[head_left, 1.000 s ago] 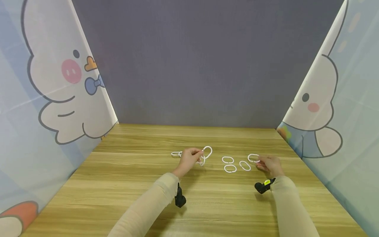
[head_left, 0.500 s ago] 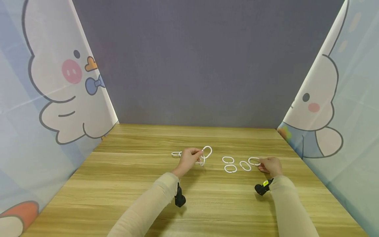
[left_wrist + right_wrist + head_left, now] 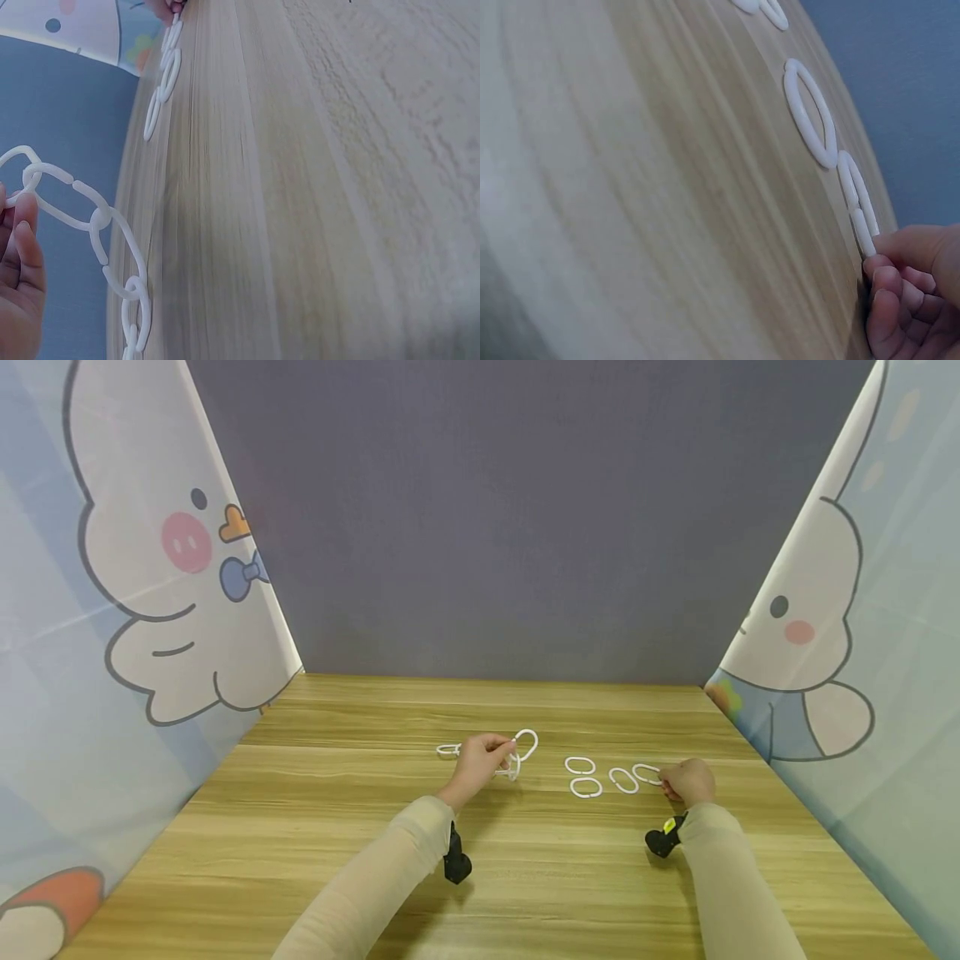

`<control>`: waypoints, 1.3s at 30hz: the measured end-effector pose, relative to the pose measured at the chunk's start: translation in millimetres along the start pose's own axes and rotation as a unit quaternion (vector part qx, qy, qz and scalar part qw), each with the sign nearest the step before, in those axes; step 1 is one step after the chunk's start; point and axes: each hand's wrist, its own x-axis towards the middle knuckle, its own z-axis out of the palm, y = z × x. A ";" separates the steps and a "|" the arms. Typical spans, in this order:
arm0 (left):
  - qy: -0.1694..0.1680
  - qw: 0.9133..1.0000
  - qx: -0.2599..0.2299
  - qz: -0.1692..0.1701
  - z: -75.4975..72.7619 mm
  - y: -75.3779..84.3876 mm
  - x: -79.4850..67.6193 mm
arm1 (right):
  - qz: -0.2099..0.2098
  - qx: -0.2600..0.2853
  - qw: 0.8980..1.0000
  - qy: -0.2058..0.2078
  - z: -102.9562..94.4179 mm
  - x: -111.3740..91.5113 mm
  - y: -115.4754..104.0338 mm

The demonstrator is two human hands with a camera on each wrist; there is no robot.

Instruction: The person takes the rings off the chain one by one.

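Note:
My left hand [image 3: 478,764] is raised a little over the table and pinches a white plastic link of a chain [image 3: 133,244]. In the left wrist view the joined oval links sag from the fingertips and run down to the wood. The chain's far end pokes out left of the hand in the head view; the hand hides its middle. On the right, my right hand [image 3: 688,781] pinches the end of a loose white link [image 3: 862,232] between thumb and forefinger, low at the tabletop. Just left of that link lies another loose link [image 3: 801,124], tilted.
Two more loose white links, one farther back [image 3: 580,758] and one nearer [image 3: 586,797], lie between the hands on the wood-grain table [image 3: 555,877]. A dark grey panel [image 3: 495,527] closes off the back, and cartoon-printed cloths hang on both sides.
My right hand has lowered its link and brought it slightly nearer, beside the tilted loose link. My left hand keeps its pinch on the chain, nearly still.

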 end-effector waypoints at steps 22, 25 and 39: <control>0.000 1.000 -0.010 0.000 2.2 -0.1 0.6 | -0.040 0.082 0.996 0.007 -7.9 -3.1 -3.0; 0.002 1.000 -0.011 -0.004 2.1 0.1 0.5 | -0.060 0.080 0.995 0.013 -9.8 -3.8 -12.0; 0.002 1.000 -0.008 -0.006 0.8 -0.1 -1.0 | -0.106 0.122 0.987 0.027 -5.7 -3.9 -55.5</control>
